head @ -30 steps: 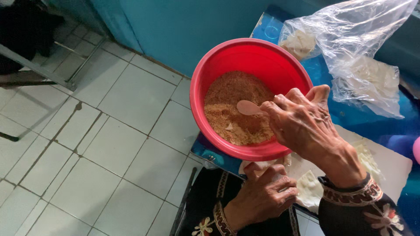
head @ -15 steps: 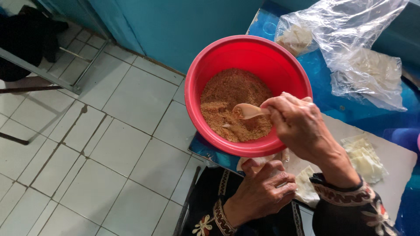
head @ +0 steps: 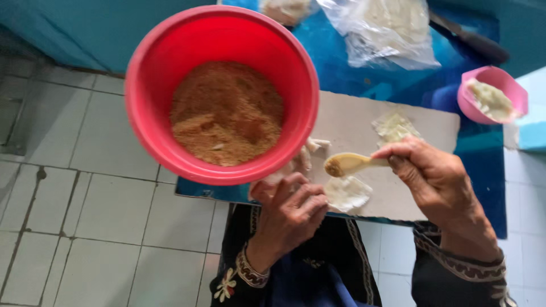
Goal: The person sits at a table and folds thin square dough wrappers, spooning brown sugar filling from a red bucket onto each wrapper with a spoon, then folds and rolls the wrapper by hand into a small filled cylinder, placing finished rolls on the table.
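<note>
1. The right hand (head: 441, 187) is pinching the handle of a pale spoon (head: 351, 164), whose loaded bowl is sticking out past the fingertips over the white board (head: 352, 122).
2. The left hand (head: 290, 213) is gripping the red bowl (head: 219, 91) of brown crumbs from beneath, fingers curled.

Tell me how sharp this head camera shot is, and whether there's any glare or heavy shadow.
Head view: soft, even light, no hard shadows; mild motion blur softens the red bowl and the right hand holding the spoon; faint sheen on the plastic bag; the pink bowl near the edge looks smeared.
</note>
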Demonstrator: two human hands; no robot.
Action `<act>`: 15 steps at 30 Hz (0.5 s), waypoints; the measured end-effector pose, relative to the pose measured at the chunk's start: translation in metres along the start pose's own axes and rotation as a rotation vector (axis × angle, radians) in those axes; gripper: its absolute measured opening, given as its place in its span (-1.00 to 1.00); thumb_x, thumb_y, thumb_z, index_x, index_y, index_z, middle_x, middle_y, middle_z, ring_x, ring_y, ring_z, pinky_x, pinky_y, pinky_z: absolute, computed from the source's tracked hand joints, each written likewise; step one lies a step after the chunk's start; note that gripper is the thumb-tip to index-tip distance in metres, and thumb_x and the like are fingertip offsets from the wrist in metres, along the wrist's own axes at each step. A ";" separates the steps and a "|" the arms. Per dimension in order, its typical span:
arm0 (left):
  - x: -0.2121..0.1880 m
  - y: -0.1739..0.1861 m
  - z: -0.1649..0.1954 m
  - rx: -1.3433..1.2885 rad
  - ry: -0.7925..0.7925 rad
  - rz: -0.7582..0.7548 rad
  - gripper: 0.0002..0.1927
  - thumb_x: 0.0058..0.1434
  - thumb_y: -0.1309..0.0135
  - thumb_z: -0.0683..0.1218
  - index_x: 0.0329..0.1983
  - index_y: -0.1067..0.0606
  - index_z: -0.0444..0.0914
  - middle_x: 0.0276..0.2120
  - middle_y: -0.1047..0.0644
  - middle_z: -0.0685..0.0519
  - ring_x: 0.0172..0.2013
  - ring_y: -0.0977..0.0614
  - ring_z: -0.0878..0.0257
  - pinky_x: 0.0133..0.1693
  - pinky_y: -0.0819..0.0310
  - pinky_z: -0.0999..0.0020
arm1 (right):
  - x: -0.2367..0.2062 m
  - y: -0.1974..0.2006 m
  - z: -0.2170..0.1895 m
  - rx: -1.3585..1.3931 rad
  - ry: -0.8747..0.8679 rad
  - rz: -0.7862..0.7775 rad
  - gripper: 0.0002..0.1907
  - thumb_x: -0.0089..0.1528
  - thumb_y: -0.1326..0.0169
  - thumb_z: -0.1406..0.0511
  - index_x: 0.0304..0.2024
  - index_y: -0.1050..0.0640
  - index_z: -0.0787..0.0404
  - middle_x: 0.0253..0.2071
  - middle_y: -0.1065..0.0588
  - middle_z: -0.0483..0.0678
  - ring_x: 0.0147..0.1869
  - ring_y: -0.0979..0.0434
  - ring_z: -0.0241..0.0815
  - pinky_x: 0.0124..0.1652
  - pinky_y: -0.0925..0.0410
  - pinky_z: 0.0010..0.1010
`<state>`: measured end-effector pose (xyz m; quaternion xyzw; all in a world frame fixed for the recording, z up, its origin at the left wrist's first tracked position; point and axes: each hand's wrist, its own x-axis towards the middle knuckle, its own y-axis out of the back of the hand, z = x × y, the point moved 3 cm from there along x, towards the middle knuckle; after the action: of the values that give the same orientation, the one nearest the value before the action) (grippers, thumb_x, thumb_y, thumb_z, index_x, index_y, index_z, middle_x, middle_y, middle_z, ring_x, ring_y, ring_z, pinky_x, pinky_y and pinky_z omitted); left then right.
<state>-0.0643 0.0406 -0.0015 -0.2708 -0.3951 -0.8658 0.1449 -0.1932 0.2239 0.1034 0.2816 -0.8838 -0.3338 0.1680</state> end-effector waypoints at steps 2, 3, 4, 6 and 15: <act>0.001 -0.004 0.004 -0.028 0.029 0.003 -0.84 0.19 -0.27 -0.07 -0.18 -0.56 -0.09 -0.07 -0.58 0.23 0.08 -0.51 0.17 0.14 -0.23 0.09 | -0.018 0.001 0.015 -0.025 0.032 0.013 -0.84 0.33 -0.03 0.44 -0.08 -0.59 0.26 -0.31 -0.50 -0.09 -0.28 -0.48 -0.33 -0.30 -0.34 -0.52; 0.002 -0.005 0.005 -0.020 0.035 0.010 -0.83 0.18 -0.28 -0.08 -0.19 -0.56 -0.09 -0.08 -0.58 0.23 0.07 -0.51 0.16 0.12 -0.24 0.09 | -0.025 0.000 0.022 -0.048 0.025 0.022 -0.84 0.33 -0.03 0.44 -0.08 -0.59 0.25 -0.31 -0.51 -0.07 -0.28 -0.49 -0.31 -0.31 -0.35 -0.51; 0.003 -0.007 0.007 -0.013 0.043 0.017 -0.83 0.17 -0.28 -0.08 -0.20 -0.55 -0.09 -0.09 -0.58 0.23 0.05 -0.51 0.16 0.10 -0.24 0.10 | -0.031 -0.002 0.028 -0.072 0.015 0.031 -0.84 0.32 -0.03 0.45 -0.08 -0.59 0.24 -0.30 -0.51 -0.06 -0.28 -0.51 -0.29 -0.31 -0.36 -0.50; 0.005 -0.009 0.009 -0.029 0.079 -0.005 -0.79 0.17 -0.29 -0.07 -0.16 -0.55 -0.10 -0.07 -0.57 0.22 0.07 -0.50 0.13 0.10 -0.26 0.12 | -0.041 -0.004 0.038 -0.110 0.019 0.043 -0.83 0.31 -0.04 0.45 -0.07 -0.59 0.22 -0.30 -0.52 -0.05 -0.27 -0.53 -0.25 -0.30 -0.37 -0.48; 0.007 -0.017 0.019 0.080 0.110 -0.024 -0.66 0.07 -0.34 -0.05 -0.09 -0.55 -0.12 -0.02 -0.56 0.20 0.10 -0.47 0.08 0.12 -0.23 0.11 | -0.063 -0.010 0.056 -0.269 0.307 0.095 -0.67 0.19 -0.17 0.50 0.00 -0.56 0.14 -0.26 -0.52 -0.14 -0.21 -0.45 -0.22 -0.02 -0.19 -0.32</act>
<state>-0.0710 0.0654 0.0028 -0.2120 -0.4239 -0.8646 0.1666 -0.1671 0.2835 0.0491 0.2623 -0.8075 -0.3935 0.3525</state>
